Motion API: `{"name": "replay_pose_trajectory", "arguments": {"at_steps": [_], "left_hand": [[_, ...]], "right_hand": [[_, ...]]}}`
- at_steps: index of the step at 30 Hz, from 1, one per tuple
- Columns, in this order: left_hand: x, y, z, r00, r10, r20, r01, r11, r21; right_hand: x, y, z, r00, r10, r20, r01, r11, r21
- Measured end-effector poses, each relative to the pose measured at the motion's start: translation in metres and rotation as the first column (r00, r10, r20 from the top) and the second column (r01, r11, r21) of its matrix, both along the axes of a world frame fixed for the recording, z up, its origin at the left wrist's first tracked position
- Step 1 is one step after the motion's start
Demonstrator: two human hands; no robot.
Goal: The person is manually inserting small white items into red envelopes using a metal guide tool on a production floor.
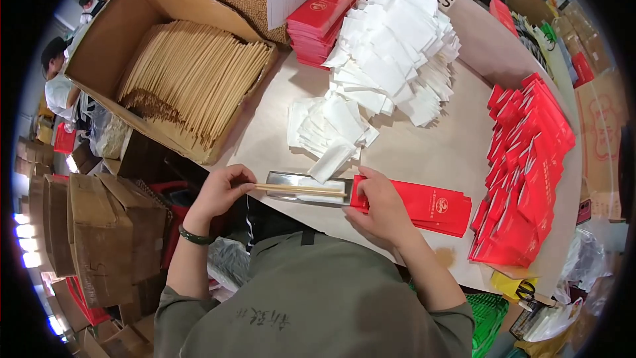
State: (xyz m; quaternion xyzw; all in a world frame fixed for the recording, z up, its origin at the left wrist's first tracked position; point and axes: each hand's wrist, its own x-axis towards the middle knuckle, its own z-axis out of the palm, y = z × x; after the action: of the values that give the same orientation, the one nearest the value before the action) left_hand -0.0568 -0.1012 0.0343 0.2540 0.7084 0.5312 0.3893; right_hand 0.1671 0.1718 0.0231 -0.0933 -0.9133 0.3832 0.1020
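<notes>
Between the fingertips of my left hand [225, 189] are the ends of a pair of wooden chopsticks [291, 189]. They lie across a shallow metal tray [283, 178], beside a folded white napkin [319, 197] in it. My right hand [381, 204] grips the near end of a red paper sleeve [417, 204] against the tray's right end, thumb and fingers on either edge. More red sleeves lie beneath that one. Just beyond the tray is a small heap of white napkins [324, 126], one of which overhangs the tray's far edge.
A cardboard box [99, 59] full of chopsticks [192, 79] stands at the far left. Behind are stacked red sleeves [321, 13] and a large napkin pile [391, 46]. Filled red packets [523, 172] lie at the right. Cartons [112, 232] crowd the left side.
</notes>
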Motion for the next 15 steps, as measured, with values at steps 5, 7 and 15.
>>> {"name": "replay_pose_trajectory", "arguments": {"at_steps": [5, 7, 15], "left_hand": [[0.022, 0.051, -0.016, 0.911, -0.215, -0.353, 0.163, 0.972, -0.172], [0.055, 0.09, -0.025, 0.77, -0.278, -0.574, 0.3, 0.952, -0.058], [0.09, 0.116, -0.023, 0.948, -0.062, -0.312, 0.035, 0.995, -0.09]], "right_hand": [[0.003, 0.0, -0.015, 0.983, 0.161, -0.085, -0.139, 0.965, 0.221], [-0.001, -0.011, -0.015, 0.984, 0.155, -0.083, -0.134, 0.968, 0.212], [0.009, -0.015, -0.023, 0.996, 0.089, -0.02, -0.077, 0.937, 0.34]]}}
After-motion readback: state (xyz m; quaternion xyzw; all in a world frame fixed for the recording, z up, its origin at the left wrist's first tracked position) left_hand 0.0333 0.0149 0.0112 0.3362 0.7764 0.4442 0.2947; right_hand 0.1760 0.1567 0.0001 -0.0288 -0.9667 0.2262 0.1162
